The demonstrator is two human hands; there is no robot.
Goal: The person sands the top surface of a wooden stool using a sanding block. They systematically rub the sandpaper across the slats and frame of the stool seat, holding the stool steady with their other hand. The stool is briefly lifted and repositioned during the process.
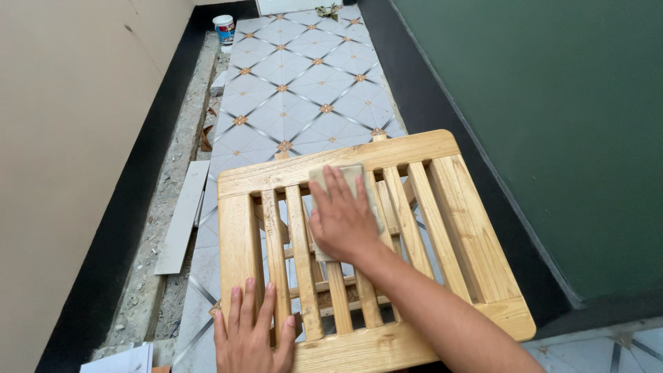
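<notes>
Head view. One slatted wooden frame (442, 207), pale pine, tilted toward the camera over the tiled floor (297, 90). Seven upright slats counted between two wider side rails; cross rails at top and bottom. More slats or legs show through the gaps beneath, count unclear.

Two hands, both the person's own. Right hand (343, 221) lies flat, palm down, across the middle slats near the top rail, pressing one sheet of sandpaper (353, 174) onto the wood. Grip not closed round it: fingers are spread and extended, paper pinned under the palm, its grey-tan edge showing past the fingertips. Left hand (254, 331) rests flat on the frame's near left corner, fingers straight and together, grasping nothing, only bearing on the wood.

Around: one small paper cup (224, 27) at the far end of the floor by the beige wall (69, 138). One loose grey tile strip (182, 214) lies on the rubble strip left of the frame. Some dry leaves (330, 10) at the far end. Green wall (552, 124) on the right, close beside the frame. White paper (124, 360) at bottom left edge, partly cut off.
</notes>
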